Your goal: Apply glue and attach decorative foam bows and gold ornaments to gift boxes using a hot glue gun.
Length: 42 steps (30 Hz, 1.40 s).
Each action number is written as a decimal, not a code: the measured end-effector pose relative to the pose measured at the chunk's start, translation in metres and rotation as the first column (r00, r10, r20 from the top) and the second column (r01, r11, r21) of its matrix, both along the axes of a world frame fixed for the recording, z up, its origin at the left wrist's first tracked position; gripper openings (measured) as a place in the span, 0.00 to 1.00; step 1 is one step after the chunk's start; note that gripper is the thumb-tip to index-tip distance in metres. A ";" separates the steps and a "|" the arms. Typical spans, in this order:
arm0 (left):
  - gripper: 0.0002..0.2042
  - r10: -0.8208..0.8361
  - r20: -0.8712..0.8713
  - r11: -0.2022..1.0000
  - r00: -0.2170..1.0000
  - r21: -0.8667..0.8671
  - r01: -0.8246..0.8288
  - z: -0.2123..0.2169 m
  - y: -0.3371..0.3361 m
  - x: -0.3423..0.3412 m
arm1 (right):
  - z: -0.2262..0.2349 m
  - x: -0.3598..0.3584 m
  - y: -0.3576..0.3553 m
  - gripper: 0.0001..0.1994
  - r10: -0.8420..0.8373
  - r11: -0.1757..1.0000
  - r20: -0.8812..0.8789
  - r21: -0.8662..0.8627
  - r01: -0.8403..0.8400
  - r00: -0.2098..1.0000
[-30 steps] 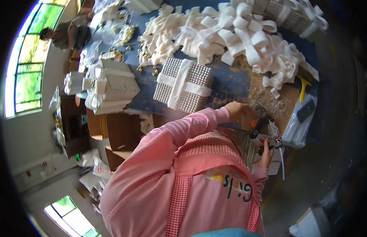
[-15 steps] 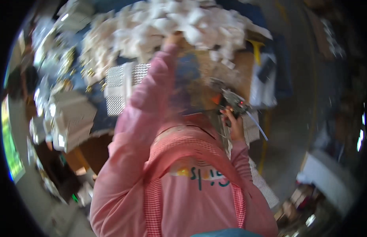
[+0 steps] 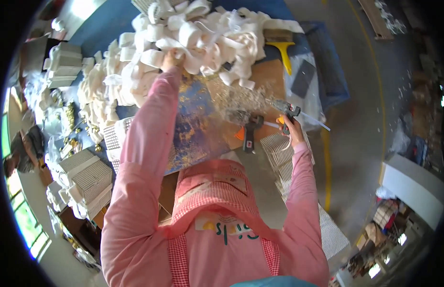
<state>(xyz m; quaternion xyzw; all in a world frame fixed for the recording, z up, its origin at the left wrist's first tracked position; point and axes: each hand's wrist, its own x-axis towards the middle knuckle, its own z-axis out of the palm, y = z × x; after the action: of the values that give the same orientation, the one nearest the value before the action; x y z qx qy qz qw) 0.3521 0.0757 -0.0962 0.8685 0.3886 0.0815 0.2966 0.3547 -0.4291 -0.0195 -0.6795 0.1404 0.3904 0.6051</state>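
My left hand reaches into a heap of cream-white ribbon loops at the far side of the table. Its fingers are curled at the near edge of a loop, their tips partly hidden among the ribbon. At the table's right side my right hand is wrapped round the handle of a dark glue gun with an orange trigger. A pale glue stick sticks out of the gun's back. Just left of it lies a second glue gun, beside strings of dried glue.
A yellow-handled brush and a dark grey slab lie at the right, near a blue crate. Woven white baskets stand at the left beside gold-coloured pieces. Woven pieces hang below my right hand.
The view has shifted and become sharper. My left hand stays at the ribbon heap, now farther left in the picture. The held glue gun now shows apart from the second one.
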 end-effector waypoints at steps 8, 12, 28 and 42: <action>0.30 0.225 -0.269 0.959 0.936 -0.109 -0.261 0.029 -0.033 0.022 | -0.025 -0.021 -0.020 0.15 0.380 0.761 0.514 -0.647 0.056 0.768; 0.28 0.148 0.122 0.848 0.982 -0.526 -0.062 0.002 0.061 -0.035 | -0.015 -0.056 0.009 0.14 0.193 0.892 0.467 -0.450 0.044 0.863; 0.12 0.322 0.373 0.541 0.870 -0.827 0.154 0.278 0.005 -0.225 | -0.030 -0.103 0.093 0.14 -0.045 0.985 -0.337 0.142 0.098 0.940; 0.11 0.668 0.473 0.634 0.575 -0.766 -0.107 0.256 0.029 -0.470 | 0.162 -0.185 0.232 0.17 0.458 0.759 0.300 0.358 -0.544 0.836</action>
<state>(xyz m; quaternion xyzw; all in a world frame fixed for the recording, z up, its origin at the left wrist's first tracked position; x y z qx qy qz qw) -0.1176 0.1051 0.1599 0.4763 0.4348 0.3416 0.6837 0.1694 -0.1971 0.1425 -0.5765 -0.1967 0.4913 0.6226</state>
